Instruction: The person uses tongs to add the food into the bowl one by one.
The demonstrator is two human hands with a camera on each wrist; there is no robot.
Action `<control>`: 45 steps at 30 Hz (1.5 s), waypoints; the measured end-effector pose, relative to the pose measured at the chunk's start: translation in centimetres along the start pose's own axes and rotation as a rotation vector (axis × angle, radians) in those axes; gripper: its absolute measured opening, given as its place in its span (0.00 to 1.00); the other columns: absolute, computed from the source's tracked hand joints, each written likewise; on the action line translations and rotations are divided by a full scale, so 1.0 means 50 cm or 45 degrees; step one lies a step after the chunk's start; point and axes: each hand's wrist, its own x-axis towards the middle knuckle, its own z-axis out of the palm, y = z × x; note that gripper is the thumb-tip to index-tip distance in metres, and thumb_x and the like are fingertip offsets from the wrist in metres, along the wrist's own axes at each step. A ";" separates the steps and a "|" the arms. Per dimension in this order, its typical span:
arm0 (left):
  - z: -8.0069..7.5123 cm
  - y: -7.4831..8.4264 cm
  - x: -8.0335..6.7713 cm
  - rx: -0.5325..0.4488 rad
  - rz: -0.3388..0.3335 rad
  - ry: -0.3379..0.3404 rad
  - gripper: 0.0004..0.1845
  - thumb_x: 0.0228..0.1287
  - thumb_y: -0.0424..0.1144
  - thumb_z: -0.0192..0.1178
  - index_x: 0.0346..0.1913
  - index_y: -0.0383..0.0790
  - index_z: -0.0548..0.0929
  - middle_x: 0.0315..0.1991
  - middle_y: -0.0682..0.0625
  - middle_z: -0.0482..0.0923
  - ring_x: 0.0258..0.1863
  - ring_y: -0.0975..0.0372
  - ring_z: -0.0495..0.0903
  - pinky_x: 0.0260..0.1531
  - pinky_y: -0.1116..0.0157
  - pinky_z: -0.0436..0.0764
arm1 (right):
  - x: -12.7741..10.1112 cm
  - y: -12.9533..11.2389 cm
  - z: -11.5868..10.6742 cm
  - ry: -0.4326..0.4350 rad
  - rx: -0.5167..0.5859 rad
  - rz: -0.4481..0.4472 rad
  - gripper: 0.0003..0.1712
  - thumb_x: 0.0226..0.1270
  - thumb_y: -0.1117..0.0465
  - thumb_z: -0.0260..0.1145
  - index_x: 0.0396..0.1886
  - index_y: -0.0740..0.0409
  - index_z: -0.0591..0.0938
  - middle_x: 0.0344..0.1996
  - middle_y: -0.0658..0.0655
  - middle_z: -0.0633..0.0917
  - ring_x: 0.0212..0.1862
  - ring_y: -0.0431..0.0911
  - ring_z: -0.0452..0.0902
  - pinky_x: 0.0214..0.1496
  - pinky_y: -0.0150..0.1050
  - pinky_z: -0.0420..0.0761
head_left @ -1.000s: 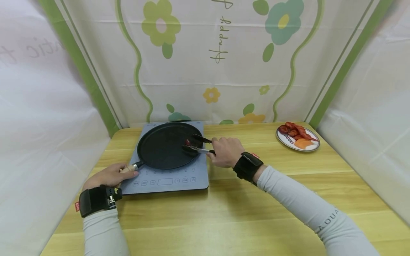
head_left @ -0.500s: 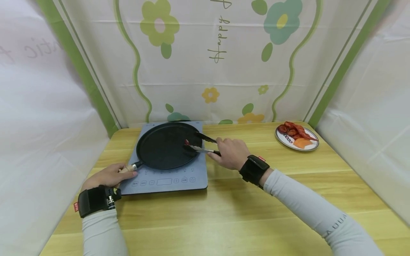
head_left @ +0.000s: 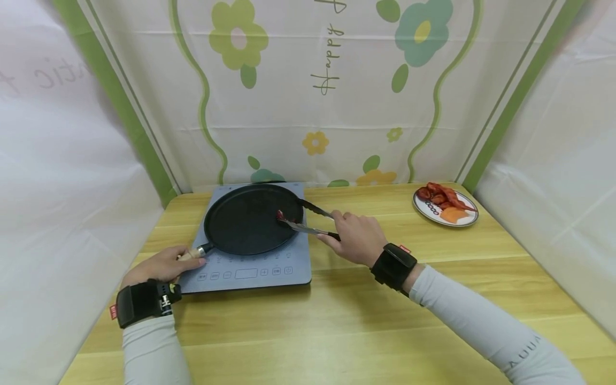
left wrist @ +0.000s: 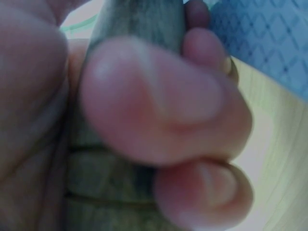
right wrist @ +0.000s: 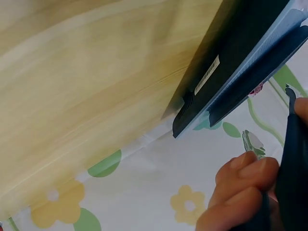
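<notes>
Right hand has pulled back right and nearer along the desk, fingers curled round tongs, tips spread beside red food piece at pan right side; left hand fingers wrapped on pan handle, cooktop underneath; plate far right
</notes>
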 end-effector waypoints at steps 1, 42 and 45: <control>0.000 0.000 0.000 -0.001 0.001 0.000 0.15 0.78 0.45 0.61 0.38 0.36 0.73 0.19 0.55 0.67 0.19 0.63 0.68 0.23 0.67 0.72 | -0.003 0.001 0.000 0.008 0.007 0.004 0.35 0.75 0.31 0.62 0.53 0.61 0.81 0.29 0.56 0.86 0.21 0.45 0.77 0.19 0.39 0.74; 0.000 0.000 0.000 0.030 0.014 0.005 0.17 0.78 0.48 0.61 0.39 0.37 0.74 0.25 0.52 0.70 0.24 0.60 0.71 0.27 0.66 0.73 | -0.111 0.092 0.005 -0.006 0.017 0.134 0.39 0.74 0.33 0.64 0.61 0.65 0.80 0.32 0.60 0.88 0.20 0.45 0.75 0.17 0.36 0.68; 0.001 -0.001 0.000 0.019 0.009 0.008 0.16 0.78 0.47 0.61 0.38 0.37 0.73 0.21 0.54 0.68 0.21 0.62 0.70 0.24 0.66 0.72 | -0.115 0.096 0.004 -0.019 0.006 0.141 0.38 0.74 0.33 0.64 0.59 0.65 0.80 0.29 0.59 0.86 0.19 0.44 0.71 0.16 0.35 0.65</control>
